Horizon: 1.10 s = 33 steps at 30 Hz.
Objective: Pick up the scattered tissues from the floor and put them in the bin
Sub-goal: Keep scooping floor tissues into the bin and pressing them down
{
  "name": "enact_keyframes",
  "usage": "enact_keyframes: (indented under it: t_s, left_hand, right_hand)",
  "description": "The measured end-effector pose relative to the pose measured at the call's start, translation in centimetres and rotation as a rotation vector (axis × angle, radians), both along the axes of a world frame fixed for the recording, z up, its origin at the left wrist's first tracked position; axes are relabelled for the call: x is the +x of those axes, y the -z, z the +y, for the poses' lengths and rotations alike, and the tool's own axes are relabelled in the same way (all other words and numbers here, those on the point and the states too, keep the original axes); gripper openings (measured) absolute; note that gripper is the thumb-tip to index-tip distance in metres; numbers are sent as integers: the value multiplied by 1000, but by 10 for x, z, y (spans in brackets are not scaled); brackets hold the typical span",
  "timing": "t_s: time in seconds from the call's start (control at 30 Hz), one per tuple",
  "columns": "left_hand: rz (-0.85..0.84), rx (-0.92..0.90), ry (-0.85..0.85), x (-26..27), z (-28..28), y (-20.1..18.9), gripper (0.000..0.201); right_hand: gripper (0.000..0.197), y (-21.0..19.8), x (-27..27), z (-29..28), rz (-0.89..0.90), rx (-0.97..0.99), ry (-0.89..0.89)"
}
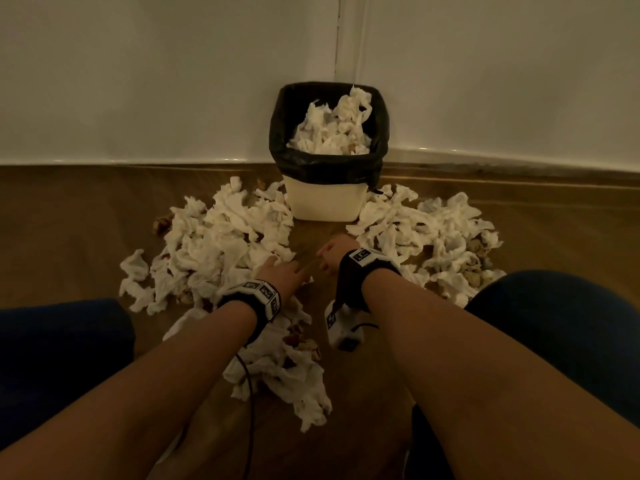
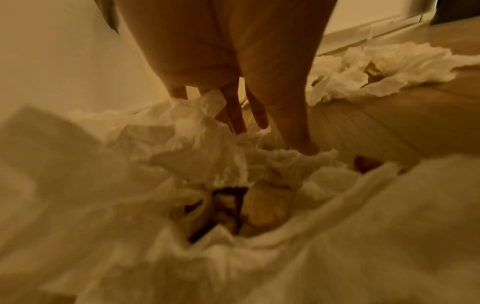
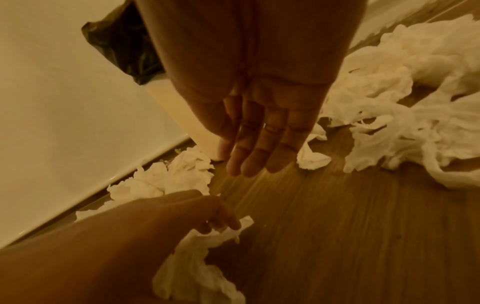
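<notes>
Head view: bin sits upper-middle, already half stuffed, tissues heaped either side, so left hand reaches loose-fingered into the left heap while right hand hovers flat, holding nothing.

Left-wrist foreground tissues blurred; bin mostly hidden, right-wrist view.

Bare forearms, black wrist straps carrying white blocks with black square markers, thin dark cable trailing from left wrist, dark blue trousers.
</notes>
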<state>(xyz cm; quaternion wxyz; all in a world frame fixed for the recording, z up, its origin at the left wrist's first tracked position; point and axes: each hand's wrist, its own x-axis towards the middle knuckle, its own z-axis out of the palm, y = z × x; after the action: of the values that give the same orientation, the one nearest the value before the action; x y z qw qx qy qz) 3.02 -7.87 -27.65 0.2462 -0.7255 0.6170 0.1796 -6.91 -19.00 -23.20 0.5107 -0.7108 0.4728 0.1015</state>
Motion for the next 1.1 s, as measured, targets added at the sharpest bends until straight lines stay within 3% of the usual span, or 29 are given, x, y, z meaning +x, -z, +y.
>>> enact_keyframes:
  t_s: [0.2,0.3,0.37,0.53,0.6,0.67,0.87,0.97,1.1]
  left_hand:
    - [-25,-61,24,2,9,19,63]
    - [23,-107,-69,4,11,24,34]
    - [53,-120,-112,5,9,23,24]
    - [216,-286,-319,16,6,20,33]
    - [226,-263,-310,19,3,17,37]
    - [136,-157,-183,17,2,15,33]
    - [-29,60,66,13,9,19,41]
    - [-51,28,12,10,6,16,25]
    - [-1,-133,-127,13,-1,8,46]
  right_hand:
    - [30,13,6,6,182,-32,-111]
    - [30,19,7,7,211,-68,-145]
    - [30,25,7,9,246,-81,-191]
    - [40,45,3,16,377,-22,-269]
    - [29,51,4,22,376,-25,-299]
    - [13,54,5,30,374,9,-323]
    - [36,58,0,48,508,10,-441]
    - [77,50,-1,53,538,3,-503]
    - [99,54,-1,57,445,17,-542]
